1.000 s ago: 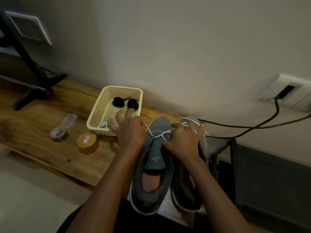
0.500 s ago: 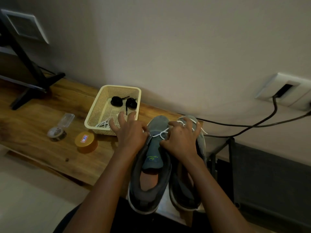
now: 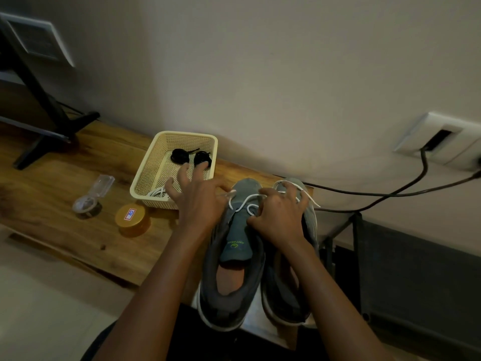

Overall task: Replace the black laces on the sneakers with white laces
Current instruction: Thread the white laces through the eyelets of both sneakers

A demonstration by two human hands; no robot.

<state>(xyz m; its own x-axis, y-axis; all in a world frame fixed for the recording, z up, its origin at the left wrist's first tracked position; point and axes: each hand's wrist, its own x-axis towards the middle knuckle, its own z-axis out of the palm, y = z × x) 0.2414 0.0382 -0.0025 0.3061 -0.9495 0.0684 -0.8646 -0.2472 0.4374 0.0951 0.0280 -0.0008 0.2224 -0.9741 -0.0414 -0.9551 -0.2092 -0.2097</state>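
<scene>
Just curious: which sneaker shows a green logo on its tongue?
The basket-side sneaker; the other sneaker, under the right hand, shows none.

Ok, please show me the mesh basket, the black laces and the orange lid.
mesh basket (image 3: 146, 166): head view, its left wall.
black laces (image 3: 179, 155): head view, the left coil.
orange lid (image 3: 131, 214): head view, its label.

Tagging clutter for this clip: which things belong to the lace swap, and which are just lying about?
Job: left hand, right hand, grey sneakers, white lace, black laces, basket, spare white lace.
Lying about: gold-lidded jar, tape roll, cables, black stand.
</scene>
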